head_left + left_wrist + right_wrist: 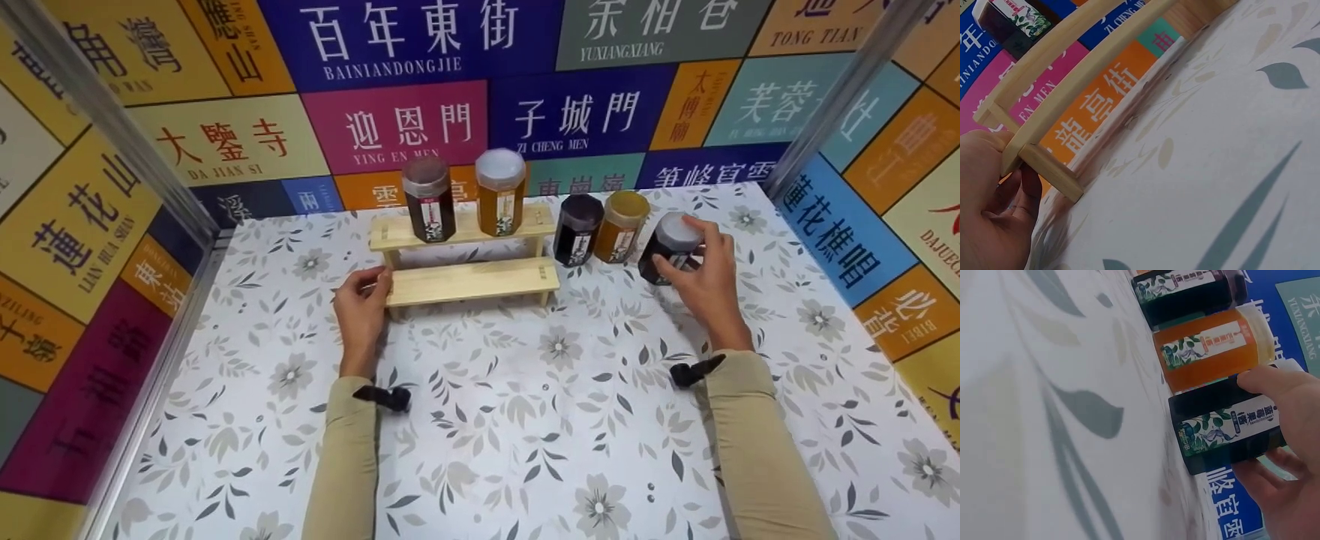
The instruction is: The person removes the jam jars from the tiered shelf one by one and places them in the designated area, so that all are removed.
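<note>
Fingers [1258, 481] and thumb of the right hand [709, 281] are clamped on opposite sides of a dark jar [1224, 422] with a pale lid, at the right end of a row on the patterned worktop [510, 420]. Holding it high, near the lid, probably leaves the base free and the label uncovered; whether that base touches the worktop I cannot tell. An amber jar [621, 229] stands just beside it, then a purple-lidded jar [578, 229], close by the wooden rack [480, 279], perhaps for a short reach.

The left hand [361, 304] has its fingers curled around the left end of the rack's lower shelf, likely to steady a light frame. On the upper shelf stand a brown-lidded jar [430, 206] and a white-lidded jar [501, 199], upright and apart, their labels facing the person, presumably so they can be read.
</note>
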`<state>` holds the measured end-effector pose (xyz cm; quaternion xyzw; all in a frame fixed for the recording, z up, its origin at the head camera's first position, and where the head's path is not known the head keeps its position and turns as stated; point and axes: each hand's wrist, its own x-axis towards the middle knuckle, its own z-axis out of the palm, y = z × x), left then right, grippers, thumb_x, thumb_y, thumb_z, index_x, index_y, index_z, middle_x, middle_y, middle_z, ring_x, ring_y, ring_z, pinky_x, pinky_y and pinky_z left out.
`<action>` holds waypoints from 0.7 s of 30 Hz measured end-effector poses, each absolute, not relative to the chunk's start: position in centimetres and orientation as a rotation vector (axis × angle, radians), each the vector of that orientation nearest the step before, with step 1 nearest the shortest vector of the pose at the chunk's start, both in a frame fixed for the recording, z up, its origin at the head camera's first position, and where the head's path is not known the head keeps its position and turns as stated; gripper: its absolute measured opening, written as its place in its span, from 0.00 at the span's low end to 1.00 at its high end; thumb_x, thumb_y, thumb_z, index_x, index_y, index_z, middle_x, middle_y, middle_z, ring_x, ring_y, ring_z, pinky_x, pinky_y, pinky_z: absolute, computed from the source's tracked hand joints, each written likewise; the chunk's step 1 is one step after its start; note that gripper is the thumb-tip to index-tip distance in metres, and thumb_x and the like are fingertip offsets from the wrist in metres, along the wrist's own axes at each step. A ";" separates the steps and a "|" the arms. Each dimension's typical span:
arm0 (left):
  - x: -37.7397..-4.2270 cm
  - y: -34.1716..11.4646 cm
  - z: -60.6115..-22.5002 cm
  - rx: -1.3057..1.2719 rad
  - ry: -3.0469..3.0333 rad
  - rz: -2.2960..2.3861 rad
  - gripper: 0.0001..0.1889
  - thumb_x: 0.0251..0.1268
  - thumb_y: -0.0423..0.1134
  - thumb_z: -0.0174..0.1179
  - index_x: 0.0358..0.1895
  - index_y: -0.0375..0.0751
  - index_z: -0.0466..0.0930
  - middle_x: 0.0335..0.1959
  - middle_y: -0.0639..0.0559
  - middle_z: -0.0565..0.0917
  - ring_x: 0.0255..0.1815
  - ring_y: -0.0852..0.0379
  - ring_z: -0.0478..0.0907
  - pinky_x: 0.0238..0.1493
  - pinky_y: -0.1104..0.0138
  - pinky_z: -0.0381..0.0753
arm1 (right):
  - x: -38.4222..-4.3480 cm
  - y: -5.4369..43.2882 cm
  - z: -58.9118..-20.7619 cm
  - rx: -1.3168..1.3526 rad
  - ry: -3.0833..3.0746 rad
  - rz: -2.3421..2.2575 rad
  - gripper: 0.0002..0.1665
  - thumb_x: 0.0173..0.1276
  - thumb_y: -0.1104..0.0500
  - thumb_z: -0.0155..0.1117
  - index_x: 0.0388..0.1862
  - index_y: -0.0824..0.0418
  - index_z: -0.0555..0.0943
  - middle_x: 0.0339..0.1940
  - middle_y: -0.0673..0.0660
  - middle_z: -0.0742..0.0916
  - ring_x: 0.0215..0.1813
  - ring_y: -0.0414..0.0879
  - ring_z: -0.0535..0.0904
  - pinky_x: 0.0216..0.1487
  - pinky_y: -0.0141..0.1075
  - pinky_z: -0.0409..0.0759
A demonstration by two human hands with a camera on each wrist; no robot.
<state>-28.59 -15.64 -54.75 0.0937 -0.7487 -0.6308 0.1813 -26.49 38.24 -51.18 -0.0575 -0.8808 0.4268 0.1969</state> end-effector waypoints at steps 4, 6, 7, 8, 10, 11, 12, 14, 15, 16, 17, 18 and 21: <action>-28.5 -15.8 -54.8 0.265 -2.097 -1.788 0.12 0.76 0.42 0.70 0.53 0.39 0.91 0.50 0.42 0.89 0.48 0.49 0.89 0.40 0.75 0.86 | -27.9 38.5 -51.0 -0.142 -2.492 1.167 0.48 0.71 0.46 0.78 0.85 0.37 0.65 0.69 0.69 0.72 0.65 0.61 0.74 0.65 0.58 0.78; -28.5 -15.8 -54.8 0.258 -2.093 -1.798 0.12 0.76 0.43 0.70 0.53 0.39 0.91 0.50 0.41 0.89 0.48 0.48 0.89 0.40 0.75 0.86 | -28.6 38.6 -50.9 -0.135 -2.504 1.172 0.48 0.72 0.46 0.76 0.85 0.37 0.63 0.72 0.69 0.72 0.66 0.61 0.73 0.65 0.58 0.76; -28.5 -15.8 -54.8 0.252 -2.093 -1.801 0.13 0.76 0.43 0.71 0.53 0.39 0.91 0.50 0.41 0.89 0.48 0.48 0.88 0.40 0.75 0.86 | -28.9 38.7 -50.9 -0.135 -2.508 1.180 0.48 0.73 0.47 0.76 0.86 0.37 0.62 0.74 0.69 0.71 0.67 0.62 0.73 0.65 0.58 0.75; -28.5 -15.8 -54.8 0.244 -2.091 -1.804 0.13 0.76 0.43 0.71 0.53 0.38 0.90 0.50 0.40 0.88 0.48 0.48 0.88 0.40 0.75 0.86 | -29.2 38.7 -50.9 -0.135 -2.511 1.189 0.48 0.73 0.47 0.75 0.86 0.36 0.62 0.76 0.69 0.71 0.68 0.62 0.72 0.65 0.59 0.75; -28.5 -15.8 -54.9 0.239 -2.099 -1.792 0.13 0.76 0.44 0.71 0.53 0.39 0.90 0.50 0.41 0.89 0.47 0.48 0.88 0.40 0.75 0.86 | -29.6 38.7 -50.9 -0.140 -2.521 1.215 0.48 0.74 0.47 0.74 0.86 0.35 0.60 0.78 0.68 0.69 0.70 0.60 0.71 0.68 0.58 0.74; -28.6 -15.8 -54.9 0.240 -2.101 -1.787 0.14 0.76 0.45 0.71 0.53 0.39 0.90 0.50 0.41 0.89 0.47 0.49 0.88 0.39 0.76 0.86 | -29.9 38.7 -50.9 -0.136 -2.521 1.230 0.48 0.75 0.48 0.73 0.86 0.35 0.60 0.79 0.67 0.69 0.71 0.60 0.70 0.69 0.58 0.74; -28.6 -15.8 -54.9 0.239 -2.103 -1.782 0.14 0.76 0.45 0.71 0.53 0.39 0.90 0.50 0.41 0.89 0.47 0.49 0.88 0.39 0.76 0.85 | -30.1 38.7 -50.9 -0.126 -2.519 1.241 0.48 0.75 0.48 0.73 0.86 0.35 0.59 0.79 0.67 0.68 0.72 0.60 0.70 0.70 0.59 0.74; -28.6 -15.8 -54.9 0.239 -2.105 -1.773 0.14 0.76 0.45 0.71 0.53 0.39 0.90 0.50 0.42 0.89 0.47 0.49 0.88 0.39 0.76 0.85 | -30.4 38.6 -51.0 -0.113 -2.517 1.257 0.49 0.75 0.50 0.73 0.87 0.35 0.58 0.79 0.67 0.69 0.75 0.60 0.69 0.72 0.60 0.73; -28.6 -15.8 -54.9 0.240 -2.108 -1.772 0.14 0.76 0.44 0.71 0.53 0.39 0.90 0.51 0.42 0.89 0.47 0.49 0.88 0.40 0.76 0.85 | -30.5 38.6 -51.1 -0.110 -2.515 1.260 0.49 0.75 0.51 0.73 0.87 0.36 0.58 0.79 0.67 0.69 0.76 0.61 0.69 0.73 0.60 0.73; -28.6 -15.7 -54.9 0.241 -2.109 -1.775 0.14 0.76 0.44 0.71 0.53 0.39 0.90 0.51 0.42 0.89 0.47 0.49 0.88 0.40 0.76 0.86 | -30.6 38.5 -51.2 -0.109 -2.512 1.262 0.50 0.75 0.52 0.74 0.87 0.36 0.58 0.79 0.67 0.69 0.77 0.61 0.68 0.74 0.61 0.73; -28.6 -15.7 -54.8 0.242 -2.111 -1.778 0.14 0.76 0.44 0.71 0.53 0.38 0.90 0.51 0.42 0.89 0.48 0.49 0.88 0.40 0.76 0.86 | -30.7 38.5 -51.2 -0.111 -2.511 1.263 0.50 0.75 0.53 0.74 0.87 0.35 0.58 0.79 0.67 0.69 0.78 0.61 0.68 0.75 0.61 0.72; -28.6 -15.7 -54.8 0.245 -2.112 -1.784 0.14 0.76 0.44 0.71 0.54 0.38 0.90 0.51 0.42 0.89 0.48 0.50 0.88 0.40 0.76 0.86 | -30.7 38.5 -51.3 -0.115 -2.509 1.262 0.51 0.75 0.53 0.74 0.87 0.34 0.57 0.79 0.67 0.68 0.79 0.61 0.67 0.76 0.62 0.72; -28.7 -15.7 -54.8 0.256 -2.105 -1.797 0.14 0.76 0.44 0.71 0.54 0.38 0.90 0.52 0.41 0.89 0.49 0.49 0.89 0.40 0.75 0.86 | -30.7 38.5 -51.4 -0.122 -2.523 1.261 0.53 0.76 0.53 0.73 0.87 0.29 0.54 0.81 0.67 0.67 0.82 0.62 0.66 0.80 0.62 0.70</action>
